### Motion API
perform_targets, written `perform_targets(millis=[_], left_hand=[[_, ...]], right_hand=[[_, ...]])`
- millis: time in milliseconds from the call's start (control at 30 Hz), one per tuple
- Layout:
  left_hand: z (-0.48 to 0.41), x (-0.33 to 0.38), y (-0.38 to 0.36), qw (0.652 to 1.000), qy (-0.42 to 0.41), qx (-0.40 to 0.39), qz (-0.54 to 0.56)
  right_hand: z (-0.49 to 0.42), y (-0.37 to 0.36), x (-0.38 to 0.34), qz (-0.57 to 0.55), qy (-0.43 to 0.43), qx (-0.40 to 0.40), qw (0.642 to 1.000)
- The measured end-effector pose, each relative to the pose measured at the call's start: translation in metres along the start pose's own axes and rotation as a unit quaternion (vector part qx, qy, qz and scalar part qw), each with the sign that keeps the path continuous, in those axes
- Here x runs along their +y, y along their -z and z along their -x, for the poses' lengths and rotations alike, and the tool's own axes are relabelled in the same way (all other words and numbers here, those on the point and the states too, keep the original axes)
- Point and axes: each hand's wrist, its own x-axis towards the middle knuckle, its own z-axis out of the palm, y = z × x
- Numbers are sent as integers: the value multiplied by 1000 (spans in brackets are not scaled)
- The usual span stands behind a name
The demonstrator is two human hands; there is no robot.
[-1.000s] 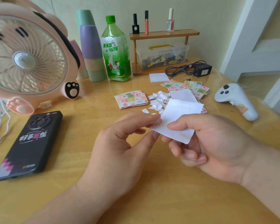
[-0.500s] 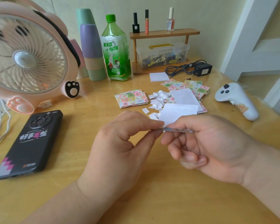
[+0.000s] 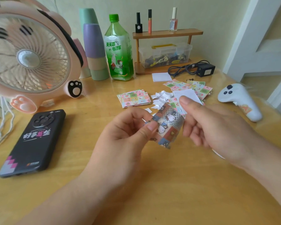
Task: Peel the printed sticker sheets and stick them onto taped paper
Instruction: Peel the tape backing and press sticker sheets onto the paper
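Note:
A printed sticker sheet [image 3: 167, 125] with cartoon squares hangs curled above the wooden table [image 3: 152, 184], printed side towards me. My left hand [image 3: 125, 135] pinches its left edge between thumb and forefinger. My right hand [image 3: 217, 130] is blurred; its curled fingers sit on the sheet's right edge and its thumb is raised above it. A stack of pastel sticker sheets [image 3: 134, 98] lies behind my hands. More sheets [image 3: 199, 88] lie to the right, with a white paper [image 3: 188, 95] on them and several white scraps [image 3: 161, 98] in between.
A black phone [image 3: 34, 140] lies at the left, below a pink fan [image 3: 31, 57]. Stacked cups [image 3: 94, 46], a green bottle [image 3: 118, 51], a wooden shelf [image 3: 167, 32] and a clear box [image 3: 164, 54] line the back. A white controller [image 3: 240, 101] lies at the right, near a black adapter [image 3: 205, 70].
The sheet showed its white back and was held flat by both hands. It has turned over and curled, so its printed side now faces me. My right thumb has lifted.

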Motion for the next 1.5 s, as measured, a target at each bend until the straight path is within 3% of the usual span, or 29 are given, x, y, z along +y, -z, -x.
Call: perform_targets(millis=[100,167,267,333,500,700,867,1033,1300,1500], left_hand=[[-1,-3,2,999,25,-9,45],[1,-3,1,998,34,-23,54],[3,-3,0,998,38,-39,38],[3,-4,-1,998,42,-48,20],[2,-8,-2,998,48,-42,22],[2,-11,0,997,34,-35,-62],[6,-6,-1,979,-58,-29,-192],[8,-3,-3,970,-90,-22,-225],[3,4,-5,994,13,18,-107],[6,18,-6,988,150,46,13]], right_hand=[[0,2,5,9,169,58,984],[3,0,6,41,205,39,977],[5,-4,7,-28,194,-49,979],[3,-5,9,-36,193,-65,978],[-1,-5,12,-70,185,-48,979],[3,-5,11,69,283,-2,957],[6,-8,13,43,213,-15,976],[4,-7,11,80,235,-15,969],[3,-5,12,140,403,7,905],[-2,-8,16,197,456,18,868]])
